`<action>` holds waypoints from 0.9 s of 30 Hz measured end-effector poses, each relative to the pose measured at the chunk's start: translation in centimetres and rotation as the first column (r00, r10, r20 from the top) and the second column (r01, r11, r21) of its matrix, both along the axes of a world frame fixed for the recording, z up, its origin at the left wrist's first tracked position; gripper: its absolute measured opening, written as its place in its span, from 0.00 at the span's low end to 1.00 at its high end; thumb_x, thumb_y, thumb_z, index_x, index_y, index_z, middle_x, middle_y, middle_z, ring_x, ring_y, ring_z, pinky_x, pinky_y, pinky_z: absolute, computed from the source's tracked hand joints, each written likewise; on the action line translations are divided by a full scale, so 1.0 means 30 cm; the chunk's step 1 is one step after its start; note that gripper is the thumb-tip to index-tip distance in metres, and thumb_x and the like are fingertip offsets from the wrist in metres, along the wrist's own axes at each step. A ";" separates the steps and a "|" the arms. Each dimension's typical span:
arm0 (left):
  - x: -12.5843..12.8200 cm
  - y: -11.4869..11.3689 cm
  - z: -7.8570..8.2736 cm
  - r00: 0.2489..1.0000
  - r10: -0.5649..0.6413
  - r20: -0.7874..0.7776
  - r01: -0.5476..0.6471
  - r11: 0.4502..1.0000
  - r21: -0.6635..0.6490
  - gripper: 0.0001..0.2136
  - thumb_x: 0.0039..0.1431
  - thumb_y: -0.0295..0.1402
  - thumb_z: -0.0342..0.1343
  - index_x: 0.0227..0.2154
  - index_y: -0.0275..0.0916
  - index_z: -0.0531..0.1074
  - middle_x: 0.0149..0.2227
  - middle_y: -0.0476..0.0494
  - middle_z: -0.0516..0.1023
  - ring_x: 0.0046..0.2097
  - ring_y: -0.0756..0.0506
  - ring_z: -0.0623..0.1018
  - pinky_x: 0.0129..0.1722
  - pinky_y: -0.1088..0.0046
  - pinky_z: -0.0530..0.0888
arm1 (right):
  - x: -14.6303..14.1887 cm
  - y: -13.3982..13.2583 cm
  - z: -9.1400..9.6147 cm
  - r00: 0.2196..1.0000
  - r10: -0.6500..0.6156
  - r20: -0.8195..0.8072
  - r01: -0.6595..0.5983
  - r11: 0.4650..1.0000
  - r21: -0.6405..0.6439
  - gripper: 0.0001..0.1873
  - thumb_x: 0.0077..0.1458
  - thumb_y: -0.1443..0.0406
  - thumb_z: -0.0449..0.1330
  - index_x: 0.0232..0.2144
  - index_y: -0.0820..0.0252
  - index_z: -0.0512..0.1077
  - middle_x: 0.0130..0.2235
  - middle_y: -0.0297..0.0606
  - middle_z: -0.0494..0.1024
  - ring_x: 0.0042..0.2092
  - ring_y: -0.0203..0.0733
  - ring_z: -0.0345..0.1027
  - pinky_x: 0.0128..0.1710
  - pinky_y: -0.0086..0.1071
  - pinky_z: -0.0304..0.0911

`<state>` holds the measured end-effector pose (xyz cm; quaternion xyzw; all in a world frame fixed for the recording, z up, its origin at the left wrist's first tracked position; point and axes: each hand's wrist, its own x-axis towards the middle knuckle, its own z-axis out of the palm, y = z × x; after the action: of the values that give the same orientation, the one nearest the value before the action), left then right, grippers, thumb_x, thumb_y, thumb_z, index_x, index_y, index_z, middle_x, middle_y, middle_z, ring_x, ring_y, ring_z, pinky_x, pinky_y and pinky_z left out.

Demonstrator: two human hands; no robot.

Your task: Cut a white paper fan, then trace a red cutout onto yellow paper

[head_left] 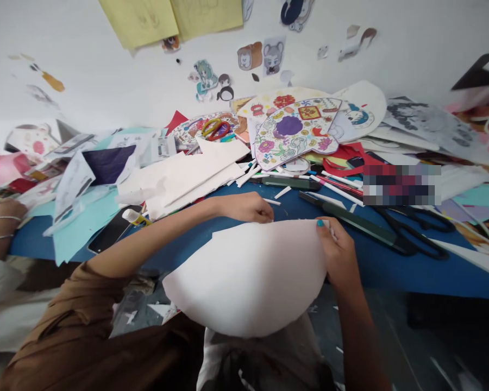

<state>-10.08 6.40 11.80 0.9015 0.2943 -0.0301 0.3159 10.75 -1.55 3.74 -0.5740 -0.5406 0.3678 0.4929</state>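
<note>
A large white fan-shaped sheet of stiff paper (244, 277) is held over my lap at the table's front edge, its rounded side toward me. My right hand (341, 250) grips its upper right corner, the thumb with a blue-green nail lying on top. Just beyond the sheet's upper edge, my left hand (248, 208) is closed with curled fingers; what they pinch is hidden. Right of the sheet lie a green utility knife (362, 225) and black-handled scissors (415, 233). A glue stick (136, 218) rests near my left forearm.
Decorated paper cutouts (297, 130), white sheets (183, 174) and markers crowd the back of the blue table (285, 203). A dark phone-like slab (114, 231) lies to the left. Another person's hand (6, 209) is at the far left. Paper scraps litter the floor.
</note>
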 end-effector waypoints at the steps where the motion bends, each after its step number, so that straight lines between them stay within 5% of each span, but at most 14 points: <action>1: -0.001 -0.005 -0.009 1.000 0.020 0.017 -0.020 1.000 0.006 0.10 0.57 0.28 0.49 0.34 0.32 0.76 0.33 0.45 0.77 0.30 0.53 0.71 0.32 0.81 0.64 | 0.001 -0.003 0.001 1.000 -0.007 0.012 0.007 1.000 0.005 0.20 0.54 0.48 0.51 0.30 0.58 0.67 0.27 0.33 0.67 0.28 0.38 0.58 0.27 0.31 0.53; 9: 0.012 -0.049 -0.037 0.978 0.205 0.027 -0.205 0.979 0.013 0.11 0.56 0.27 0.48 0.32 0.33 0.77 0.35 0.45 0.79 0.33 0.52 0.74 0.34 0.81 0.64 | -0.003 -0.017 0.009 0.995 -0.057 0.078 0.053 0.997 0.051 0.19 0.56 0.49 0.50 0.30 0.58 0.67 0.27 0.33 0.67 0.29 0.38 0.58 0.27 0.30 0.53; 15: 0.026 -0.038 -0.070 0.911 0.406 -0.071 -0.409 0.912 -0.036 0.12 0.54 0.26 0.47 0.28 0.31 0.76 0.30 0.46 0.76 0.32 0.52 0.71 0.33 0.80 0.63 | -0.008 -0.022 0.013 0.995 -0.035 0.091 0.029 0.997 0.065 0.19 0.56 0.49 0.49 0.28 0.58 0.66 0.26 0.33 0.67 0.30 0.38 0.58 0.28 0.30 0.53; 23: -0.065 0.007 -0.007 0.956 0.272 -0.111 -0.293 0.860 -0.417 0.15 0.54 0.40 0.52 0.35 0.33 0.75 0.28 0.47 0.70 0.24 0.55 0.61 0.22 0.80 0.61 | -0.001 -0.014 0.015 0.997 -0.027 0.072 0.022 0.998 0.058 0.21 0.56 0.48 0.49 0.26 0.58 0.64 0.24 0.32 0.64 0.27 0.37 0.56 0.26 0.30 0.51; 27: -0.079 -0.005 0.011 0.970 0.241 -0.038 -0.232 0.861 -0.452 0.18 0.53 0.44 0.54 0.36 0.33 0.75 0.27 0.48 0.67 0.26 0.55 0.61 0.23 0.81 0.60 | -0.002 -0.012 0.011 0.998 -0.024 0.064 0.021 0.999 0.045 0.20 0.56 0.49 0.49 0.27 0.58 0.65 0.25 0.32 0.64 0.28 0.37 0.57 0.27 0.30 0.51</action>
<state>-12.46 6.25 12.13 0.7601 0.3843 -0.0497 0.5217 10.70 -1.92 4.08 -0.5805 -0.5580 0.3313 0.4918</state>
